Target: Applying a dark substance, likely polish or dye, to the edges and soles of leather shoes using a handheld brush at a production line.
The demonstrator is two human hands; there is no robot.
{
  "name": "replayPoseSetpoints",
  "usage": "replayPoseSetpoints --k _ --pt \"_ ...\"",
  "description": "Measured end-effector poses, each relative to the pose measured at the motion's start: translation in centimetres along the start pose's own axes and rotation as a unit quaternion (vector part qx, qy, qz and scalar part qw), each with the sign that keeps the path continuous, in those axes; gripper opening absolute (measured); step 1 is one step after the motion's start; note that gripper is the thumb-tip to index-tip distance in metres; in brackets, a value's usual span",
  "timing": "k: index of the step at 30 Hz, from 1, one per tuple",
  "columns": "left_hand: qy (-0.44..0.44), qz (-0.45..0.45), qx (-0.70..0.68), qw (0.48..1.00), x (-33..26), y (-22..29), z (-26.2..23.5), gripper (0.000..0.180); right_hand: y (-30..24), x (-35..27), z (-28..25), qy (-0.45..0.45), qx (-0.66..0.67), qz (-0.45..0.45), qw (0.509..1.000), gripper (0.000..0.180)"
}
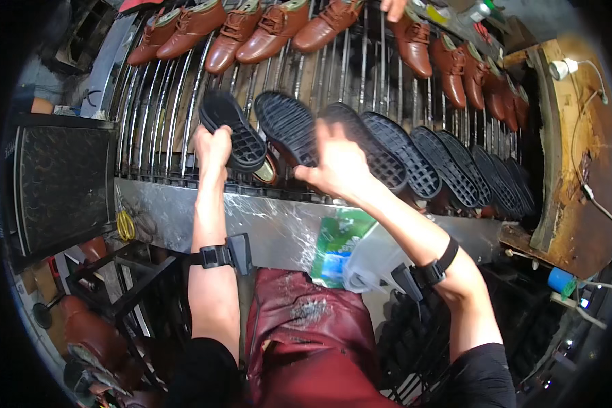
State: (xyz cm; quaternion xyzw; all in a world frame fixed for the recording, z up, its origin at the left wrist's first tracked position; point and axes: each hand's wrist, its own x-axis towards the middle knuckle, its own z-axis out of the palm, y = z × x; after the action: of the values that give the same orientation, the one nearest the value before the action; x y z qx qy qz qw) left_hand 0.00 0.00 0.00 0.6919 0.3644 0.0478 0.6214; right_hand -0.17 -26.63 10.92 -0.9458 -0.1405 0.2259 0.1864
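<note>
Past the red apron (306,333), I see the left hand (213,146) clamped on one black sole (245,145) above the metal rods (183,102), probably to steady it. The right hand (340,160), thumb apart, overlaps other soles (404,146), tread up; touching, I cannot tell. Farther, brown shoes (272,30) stand lined up, perhaps for easy reach.

black short sleeves (479,374) | black buckled forearm straps (214,256) | glossy dark-red apron (313,347), pale scuffing (310,310)

The right hand (340,160) is blurred; whether it touches the sole (387,170) behind it cannot be told. The left hand (213,146) covers part of another sole (245,143). The top edge cuts off a co-worker's hand (392,8) and a shoe (326,27). The right forearm (408,231) partly hides a plastic bag (374,258).
</note>
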Motion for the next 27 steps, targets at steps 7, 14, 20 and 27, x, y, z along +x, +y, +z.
replayPoseSetpoints --k 7,14,20,27 --pt "-0.043 -0.049 -0.171 0.983 -1.7 -1.2 -2.1 0.033 -0.7 3.3 4.5 0.004 -0.128 -0.045 0.991 0.094" --pt "0.026 0.316 -0.119 0.941 -11.9 -10.4 -6.9 0.037 -1.5 -10.9 -0.8 0.164 -0.079 -0.168 0.969 0.063" --pt "0.165 0.489 0.232 0.824 -31.1 -19.8 -20.6 0.020 4.5 -29.7 2.5 0.272 0.019 -0.303 0.913 0.055" --pt "0.577 0.166 0.690 0.404 -43.1 -25.0 -44.6 0.071 3.5 -39.9 22.6 0.538 0.310 -0.091 0.779 0.019"
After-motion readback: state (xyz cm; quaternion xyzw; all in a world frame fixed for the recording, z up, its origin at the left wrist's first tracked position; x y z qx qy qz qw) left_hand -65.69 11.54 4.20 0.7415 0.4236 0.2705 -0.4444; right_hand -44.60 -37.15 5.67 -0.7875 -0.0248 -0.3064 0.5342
